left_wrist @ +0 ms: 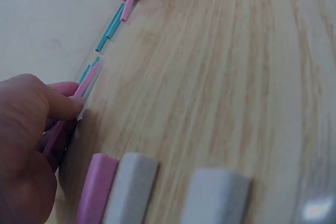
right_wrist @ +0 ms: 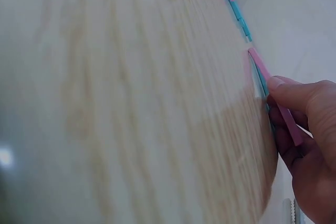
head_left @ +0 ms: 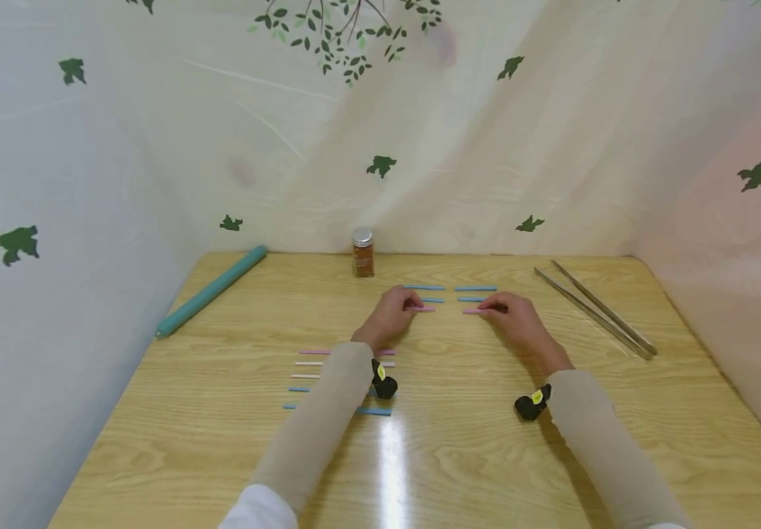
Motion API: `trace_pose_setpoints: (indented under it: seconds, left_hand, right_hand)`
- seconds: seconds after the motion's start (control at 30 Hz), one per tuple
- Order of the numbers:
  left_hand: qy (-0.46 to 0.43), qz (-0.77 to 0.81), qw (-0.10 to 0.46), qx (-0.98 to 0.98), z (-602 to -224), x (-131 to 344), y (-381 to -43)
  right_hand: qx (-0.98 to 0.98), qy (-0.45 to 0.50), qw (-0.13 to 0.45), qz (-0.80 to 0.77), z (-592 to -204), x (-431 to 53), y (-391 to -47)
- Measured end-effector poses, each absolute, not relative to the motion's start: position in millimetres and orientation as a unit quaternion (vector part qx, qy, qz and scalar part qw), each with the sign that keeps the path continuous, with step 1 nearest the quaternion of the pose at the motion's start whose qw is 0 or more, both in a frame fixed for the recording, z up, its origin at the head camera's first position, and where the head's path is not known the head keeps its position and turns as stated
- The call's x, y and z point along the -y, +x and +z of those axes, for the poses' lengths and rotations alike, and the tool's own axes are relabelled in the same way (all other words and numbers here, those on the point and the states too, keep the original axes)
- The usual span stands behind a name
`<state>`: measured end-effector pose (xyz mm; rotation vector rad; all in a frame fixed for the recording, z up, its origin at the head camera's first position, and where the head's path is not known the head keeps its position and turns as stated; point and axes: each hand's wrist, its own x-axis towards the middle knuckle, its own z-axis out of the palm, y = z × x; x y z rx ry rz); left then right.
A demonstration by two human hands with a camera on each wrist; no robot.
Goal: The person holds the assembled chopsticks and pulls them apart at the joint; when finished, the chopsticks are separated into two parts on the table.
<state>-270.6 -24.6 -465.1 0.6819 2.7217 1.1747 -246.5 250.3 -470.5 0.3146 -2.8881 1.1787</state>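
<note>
My left hand (head_left: 390,314) pinches a short pink stick (head_left: 426,309) between thumb and fingertips, low over the table; its tip points right. Facing it, a second pink stick (right_wrist: 286,115) is pinched by my right hand (head_left: 518,317), with its tip pointing left. A gap separates the two tips. Just beyond lie blue sticks in two rows, a left far one (head_left: 424,287) and a right far one (head_left: 476,288), plus nearer ones partly covered by my fingers. In the left wrist view, the left pink stick (left_wrist: 84,88) runs past the thumb.
Under my left forearm, partly hidden, lie a pink stick (head_left: 313,352), white sticks (head_left: 308,364) and blue sticks (head_left: 375,411). A spice jar (head_left: 363,253) stands at the back. Metal tongs (head_left: 595,312) lie right, a teal rod (head_left: 211,292) left. Patterned cloth (head_left: 301,184) surrounds the wooden table (head_left: 460,455).
</note>
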Motion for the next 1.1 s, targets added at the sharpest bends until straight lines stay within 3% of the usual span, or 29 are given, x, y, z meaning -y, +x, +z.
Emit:
trace_pose_setpoints:
  seconds: [1.1]
  left_hand:
    - [0.249,0.304,-0.004,-0.92,-470.3,8.8,-271.5]
  right_hand:
    - [0.928,0.149,0.051,0.339,-471.5,-246.3,-251.7]
